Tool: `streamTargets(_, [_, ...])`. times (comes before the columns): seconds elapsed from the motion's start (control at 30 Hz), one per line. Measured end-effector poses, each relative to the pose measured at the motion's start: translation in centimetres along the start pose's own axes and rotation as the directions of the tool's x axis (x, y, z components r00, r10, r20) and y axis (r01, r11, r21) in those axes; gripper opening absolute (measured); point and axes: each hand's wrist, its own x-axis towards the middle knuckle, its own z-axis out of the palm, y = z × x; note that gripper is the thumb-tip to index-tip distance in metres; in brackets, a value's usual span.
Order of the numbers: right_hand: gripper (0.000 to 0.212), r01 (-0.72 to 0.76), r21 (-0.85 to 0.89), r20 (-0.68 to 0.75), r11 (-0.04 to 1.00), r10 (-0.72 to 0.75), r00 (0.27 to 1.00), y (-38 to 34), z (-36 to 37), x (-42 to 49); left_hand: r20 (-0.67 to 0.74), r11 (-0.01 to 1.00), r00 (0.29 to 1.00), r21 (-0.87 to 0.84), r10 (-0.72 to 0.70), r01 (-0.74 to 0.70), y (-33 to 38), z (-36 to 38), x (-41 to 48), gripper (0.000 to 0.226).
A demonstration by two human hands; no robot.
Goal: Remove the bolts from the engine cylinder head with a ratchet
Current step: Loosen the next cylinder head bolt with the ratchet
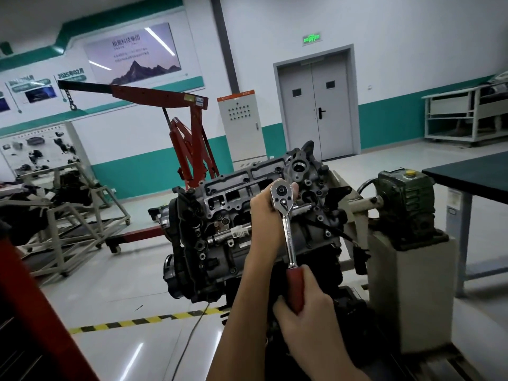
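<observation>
Ratchet (287, 229), chrome shank, red handle: the drive end is steadied by the left hand (262, 207), whose fingers curl round it from behind. The handle is gripped in the closed fist of the right hand (305, 309), below the left hand and nearer the person. Long axis stands close to upright in view, drive head up and away against the engine cylinder head (228, 193), handle down toward the body. Cylinder head sits immediately beyond the left hand. Step judged: socket being seated on, or turning, one bolt (the bolt itself is hidden behind the drive head). Next move likely calls for a sideways swing of the handle, left hand holding the head square on the fastener.
</observation>
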Motion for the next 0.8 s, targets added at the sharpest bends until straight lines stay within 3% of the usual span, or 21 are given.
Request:
streamTargets(0.07, [0.028, -0.002, -0.059, 0.049, 0.998, 0.005, 0.999, -0.2, -1.2, 0.5, -0.002, 1.000, 1.000, 0.014, 0.005, -0.005, 0.1, -0.1, 0.2, 0.051])
streamTargets(0.13, [0.035, 0.069, -0.231, 0.132, 0.971, -0.039, 0.991, 0.1, -5.0, 1.6, 0.011, 1.000, 1.000, 0.030, 0.007, -0.007, 0.0, -0.3, 0.3, 0.050])
streamTargets(0.27, [0.032, 0.269, -0.528, 0.381, 0.806, -0.058, 0.923, -1.9, -13.4, 6.1, 0.077, 0.999, 0.997, 0.043, -0.024, 0.020, 0.0, -0.4, 0.7, 0.050])
streamTargets(0.33, [0.031, 0.311, -0.569, 0.385, 0.761, -0.087, 0.919, -2.2, -15.0, 7.6, 0.073, 0.999, 0.996, 0.033, -0.045, 0.042, 0.0, -0.2, 0.8, 0.050])
streamTargets(0.4, [0.029, 0.263, -0.558, 0.317, 0.787, -0.091, 0.944, -1.0, -14.0, 7.0, 0.046, 0.999, 0.998, 0.017, -0.040, 0.039, 0.1, 0.1, 0.5, 0.053])
streamTargets(0.5, [0.031, 0.161, -0.321, 0.108, 0.933, -0.133, 0.985, 0.9, -8.5, 3.0, 0.008, 1.000, 1.000, -0.007, -0.019, 0.019, 0.1, 0.5, 0.1, 0.053])
streamTargets(0.57, [0.033, 0.125, -0.098, 0.073, 0.987, -0.118, 0.990, 0.8, -4.9, 1.4, -0.008, 1.000, 1.000, 0.014, -0.017, 0.017, 0.2, 0.5, 0.1, 0.049])
streamTargets(0.63, [0.028, 0.020, 0.145, 0.240, 0.989, -0.055, 0.969, 0.1, -3.2, 1.0, -0.010, 0.999, 0.999, -0.012, -0.033, 0.033, 0.3, 0.3, -0.1, 0.048])
streamTargets(0.7, [0.020, -0.189, 0.339, 0.472, 0.922, 0.007, 0.882, -0.7, -3.6, 1.6, -0.011, 0.998, 0.999, -0.038, -0.042, 0.042, 0.3, 0.1, -0.1, 0.049])
streamTargets(0.8, [0.020, -0.431, 0.380, 0.657, 0.818, 0.089, 0.748, -1.0, -6.2, 3.1, -0.010, 0.999, 0.999, -0.024, -0.040, 0.040, 0.1, 0.0, 0.0, 0.046])
